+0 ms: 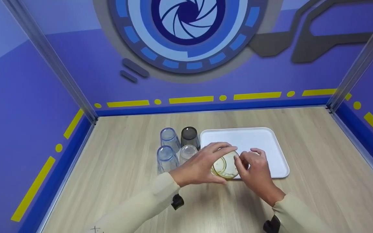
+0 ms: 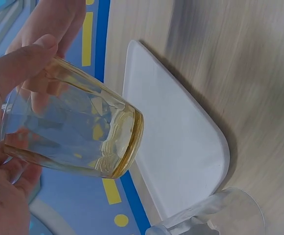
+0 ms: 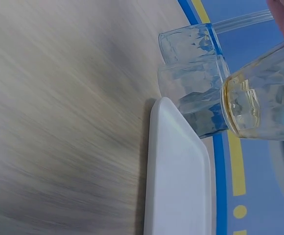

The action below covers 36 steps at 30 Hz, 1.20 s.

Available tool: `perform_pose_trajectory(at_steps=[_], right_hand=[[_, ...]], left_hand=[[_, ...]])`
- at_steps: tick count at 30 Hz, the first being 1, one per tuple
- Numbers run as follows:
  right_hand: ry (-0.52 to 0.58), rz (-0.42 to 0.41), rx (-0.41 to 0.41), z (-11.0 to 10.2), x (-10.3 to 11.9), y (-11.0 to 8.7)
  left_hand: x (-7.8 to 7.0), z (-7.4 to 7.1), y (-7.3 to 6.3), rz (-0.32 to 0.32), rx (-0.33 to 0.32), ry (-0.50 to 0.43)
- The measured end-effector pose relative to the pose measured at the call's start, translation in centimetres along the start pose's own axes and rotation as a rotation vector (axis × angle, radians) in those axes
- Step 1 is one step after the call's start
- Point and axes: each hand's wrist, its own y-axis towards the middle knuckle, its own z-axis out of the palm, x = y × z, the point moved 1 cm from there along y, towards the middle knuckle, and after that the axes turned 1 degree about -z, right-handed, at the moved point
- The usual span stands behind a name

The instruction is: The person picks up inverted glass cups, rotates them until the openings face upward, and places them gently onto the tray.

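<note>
A yellow-tinted drinking glass (image 1: 227,166) is held tilted above the near part of the white tray (image 1: 254,139). My left hand (image 1: 202,163) grips it around the side, thumb and fingers spread on opposite sides near its mouth. At the rim, my right hand (image 1: 254,168) has curled fingers, with thumb and forefinger on the glass edge. Its fingers show through the glass wall in the left wrist view, where the amber base (image 2: 130,144) points toward the tray. How firmly the right fingers pinch is hard to see.
Left of the tray stand upside-down glasses: two blue glasses (image 1: 167,158), a dark grey glass (image 1: 189,136) and a clear glass (image 1: 188,152), the last partly behind my left hand. The wooden table (image 1: 118,161) meets blue printed walls (image 1: 186,89) at the back and sides.
</note>
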Motion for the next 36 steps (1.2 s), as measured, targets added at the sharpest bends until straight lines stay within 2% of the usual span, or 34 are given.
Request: perform_pose_trajectory(at_steps=[4,11,20,36], right_hand=[[0.016,0.028,0.010,0.03,-0.04,-0.02],[0.062,0.073,0.024,0.06,-0.15,-0.03],[0.080,0.107,0.056,0.02,-0.36,-0.21],[0.091,0.121,0.031,-0.26,-0.74,-0.50]], left_hand=[[0.02,0.13,0.06,0.002,-0.002,-0.001],[0.21,0.22,0.04,0.042,-0.029,0.026],[0.36,0.02,0.01,-0.017,-0.023,0.002],[0.89,0.11,0.14,-0.108,-0.036,0.003]])
